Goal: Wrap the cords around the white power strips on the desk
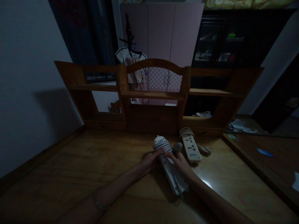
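A long white power strip (pixel 174 175) lies on the wooden desk (pixel 70 174) with its white cable coiled (pixel 161 145) round its far end. My left hand (pixel 151 160) rests against the left of the coil, fingers curled on the cable. My right hand (pixel 179 161) lies on the right side of the strip, fingertips touching the coil. A grey plug (pixel 177 146) sits just beyond my right hand. A second, shorter white power strip (pixel 191 149) with its own wrapped cord lies to the right, untouched.
A wooden shelf unit (pixel 154 93) stands along the desk's back edge. Behind it are pink wardrobe doors (pixel 163 31), hanging clothes (pixel 134 67) and a dark cabinet (pixel 221 40). Papers lie on a side surface at the right (pixel 240 126). The room is dim.
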Motion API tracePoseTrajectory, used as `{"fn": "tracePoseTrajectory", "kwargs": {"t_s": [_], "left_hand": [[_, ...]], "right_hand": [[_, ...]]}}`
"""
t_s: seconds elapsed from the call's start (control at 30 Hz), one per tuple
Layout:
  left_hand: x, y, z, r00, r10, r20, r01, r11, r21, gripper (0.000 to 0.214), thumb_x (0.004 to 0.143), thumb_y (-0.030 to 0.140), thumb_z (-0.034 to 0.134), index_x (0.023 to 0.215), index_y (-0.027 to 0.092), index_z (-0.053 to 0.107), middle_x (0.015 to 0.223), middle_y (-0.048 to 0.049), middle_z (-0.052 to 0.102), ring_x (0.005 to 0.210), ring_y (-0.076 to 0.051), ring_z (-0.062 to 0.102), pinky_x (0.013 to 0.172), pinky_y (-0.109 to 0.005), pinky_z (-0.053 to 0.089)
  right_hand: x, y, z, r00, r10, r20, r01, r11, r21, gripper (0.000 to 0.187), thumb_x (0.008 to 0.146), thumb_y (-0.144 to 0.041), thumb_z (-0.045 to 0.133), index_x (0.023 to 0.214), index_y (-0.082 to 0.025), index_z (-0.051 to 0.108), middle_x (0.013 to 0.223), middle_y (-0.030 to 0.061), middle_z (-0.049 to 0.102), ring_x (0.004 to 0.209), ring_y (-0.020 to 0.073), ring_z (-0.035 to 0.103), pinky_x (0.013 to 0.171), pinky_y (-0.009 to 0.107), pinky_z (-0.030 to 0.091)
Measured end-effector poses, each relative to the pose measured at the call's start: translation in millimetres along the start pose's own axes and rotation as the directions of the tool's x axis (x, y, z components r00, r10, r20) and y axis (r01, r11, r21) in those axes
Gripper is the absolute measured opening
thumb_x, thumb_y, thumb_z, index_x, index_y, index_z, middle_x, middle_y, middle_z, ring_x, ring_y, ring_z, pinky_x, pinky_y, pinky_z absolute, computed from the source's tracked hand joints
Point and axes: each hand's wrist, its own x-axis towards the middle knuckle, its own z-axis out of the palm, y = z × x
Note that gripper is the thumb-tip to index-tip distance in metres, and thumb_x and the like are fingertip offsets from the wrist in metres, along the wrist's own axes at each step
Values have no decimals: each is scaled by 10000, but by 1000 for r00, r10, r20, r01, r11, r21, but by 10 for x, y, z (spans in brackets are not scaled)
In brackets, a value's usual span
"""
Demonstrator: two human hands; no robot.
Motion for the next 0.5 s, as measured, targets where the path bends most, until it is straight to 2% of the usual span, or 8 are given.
{"fn": "tracePoseTrajectory", "kwargs": {"t_s": [0.2, 0.5], "left_hand": [[-1, -13, 15, 998, 30, -53, -27, 999, 46, 405, 745, 410, 725, 1017, 118, 660, 961, -97, 689, 808, -186, 646, 757, -321, 536], [-6, -19, 19, 997, 38, -71, -34, 998, 57, 415, 757, 415, 711, 1040, 117, 655, 1005, -105, 687, 840, -187, 649, 779, -310, 529]], "right_hand": [[-32, -25, 3, 1000, -19, 12, 19, 1000, 9, 507, 791, -530, 623, 1127, -151, 646, 1112, 66, 669, 1100, 279, 557, 972, 355, 396], [-16, -4, 15, 1000, -27, 14, 27, 999, 28, 481, 791, -524, 625, 1104, -160, 656, 1097, 56, 677, 1094, 267, 563, 977, 342, 393]]}}
